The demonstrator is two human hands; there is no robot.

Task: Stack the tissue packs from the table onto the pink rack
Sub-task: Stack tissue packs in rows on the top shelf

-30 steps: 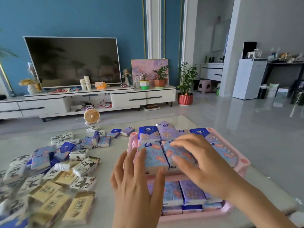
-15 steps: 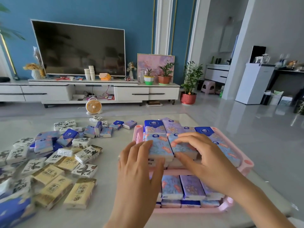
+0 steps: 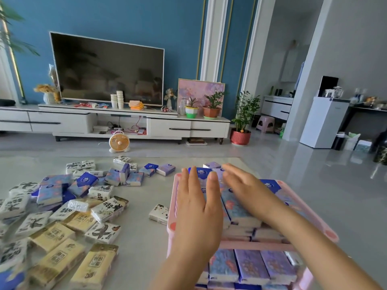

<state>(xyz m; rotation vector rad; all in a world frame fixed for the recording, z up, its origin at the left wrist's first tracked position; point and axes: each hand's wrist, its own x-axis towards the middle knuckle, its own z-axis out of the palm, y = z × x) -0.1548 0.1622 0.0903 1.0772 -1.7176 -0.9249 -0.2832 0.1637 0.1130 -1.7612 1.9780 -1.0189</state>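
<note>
Two hands palm down on the tissue packs piled on the top tier of the pink rack, at the right near corner of the tabletop: left hand and right hand side by side, fingers straight, gripping nothing. Beneath, lower-tier packs in a row. Dozens of loose packs scattered across the left half of the tabletop, one white pack just beside the rack's left wall.

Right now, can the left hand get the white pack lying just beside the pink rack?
Probably yes. The left hand is flat and empty over the pink rack's left side. The white pack lies on the table right beside that side, with nothing on it or in between.
</note>
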